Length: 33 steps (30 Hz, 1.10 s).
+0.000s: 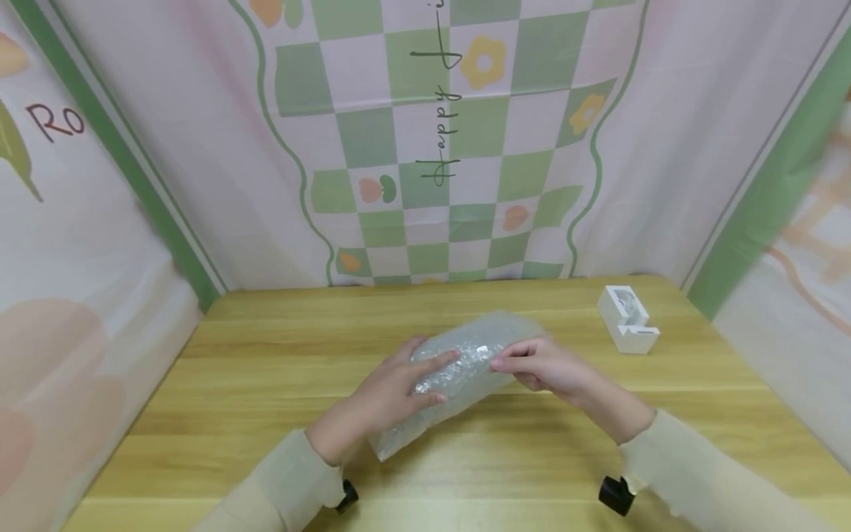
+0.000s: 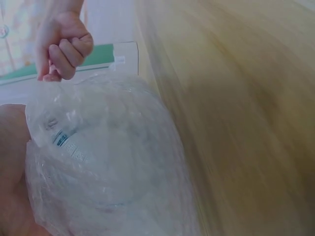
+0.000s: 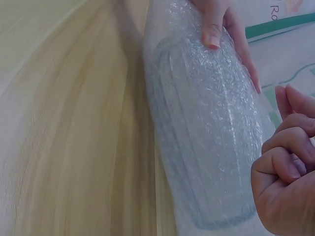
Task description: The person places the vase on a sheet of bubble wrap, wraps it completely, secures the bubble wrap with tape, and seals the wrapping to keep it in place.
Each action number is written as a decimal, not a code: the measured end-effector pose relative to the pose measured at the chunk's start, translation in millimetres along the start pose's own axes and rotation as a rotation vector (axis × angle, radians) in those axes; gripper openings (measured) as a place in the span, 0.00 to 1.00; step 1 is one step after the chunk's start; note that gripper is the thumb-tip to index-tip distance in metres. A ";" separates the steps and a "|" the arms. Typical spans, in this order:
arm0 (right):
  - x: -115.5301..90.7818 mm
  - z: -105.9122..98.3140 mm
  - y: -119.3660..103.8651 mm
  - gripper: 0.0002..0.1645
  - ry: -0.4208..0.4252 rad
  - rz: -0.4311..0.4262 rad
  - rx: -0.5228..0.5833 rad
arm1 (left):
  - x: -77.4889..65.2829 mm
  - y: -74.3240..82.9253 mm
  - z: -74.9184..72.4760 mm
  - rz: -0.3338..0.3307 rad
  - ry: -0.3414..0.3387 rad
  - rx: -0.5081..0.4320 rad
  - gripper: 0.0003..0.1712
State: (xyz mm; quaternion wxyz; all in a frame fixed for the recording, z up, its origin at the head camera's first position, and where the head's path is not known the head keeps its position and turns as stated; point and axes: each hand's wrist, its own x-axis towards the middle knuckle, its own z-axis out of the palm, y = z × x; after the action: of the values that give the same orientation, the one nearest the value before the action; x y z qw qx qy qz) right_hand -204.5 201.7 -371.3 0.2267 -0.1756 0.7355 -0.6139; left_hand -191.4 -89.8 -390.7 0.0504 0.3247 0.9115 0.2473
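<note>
A bundle of clear bubble wrap [image 1: 459,373] lies slantwise on the wooden table. Through the film, the right wrist view shows a ribbed, clear, glass-like vessel [image 3: 206,142]; a small teal print [image 2: 60,138] shows in the left wrist view. My left hand [image 1: 392,388] holds the bundle's left part, with thumb and a finger on top and other fingers along the far side. My right hand [image 1: 541,363] has thumb and forefinger pinched at the wrap's upper surface, its other fingers curled. Whether it pinches the film's edge or clear tape is too faint to tell.
A white tape dispenser [image 1: 627,319] stands at the table's back right. Printed curtains [image 1: 425,148] hang behind and on both sides of the wooden table [image 1: 279,347]. Black wrist cameras [image 1: 616,495] sit below both sleeves.
</note>
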 end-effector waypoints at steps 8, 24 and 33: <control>4.6 6.4 -0.6 0.19 -0.003 0.027 -0.012 | -0.9 2.1 -1.3 -0.007 -0.006 -0.001 0.38; 8.6 10.3 1.8 0.14 0.030 0.075 0.003 | 1.2 3.2 -0.3 -0.006 0.000 0.031 0.38; 12.0 18.2 5.3 0.18 0.110 0.134 -0.070 | 0.9 4.2 -0.3 -0.018 0.001 0.047 0.38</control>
State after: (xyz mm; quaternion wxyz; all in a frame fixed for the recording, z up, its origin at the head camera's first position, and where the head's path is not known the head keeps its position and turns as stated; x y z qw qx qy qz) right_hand -204.5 181.3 -380.5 0.2204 -0.0997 0.7781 -0.5798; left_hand -189.9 -86.6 -388.3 0.0444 0.3172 0.9201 0.2254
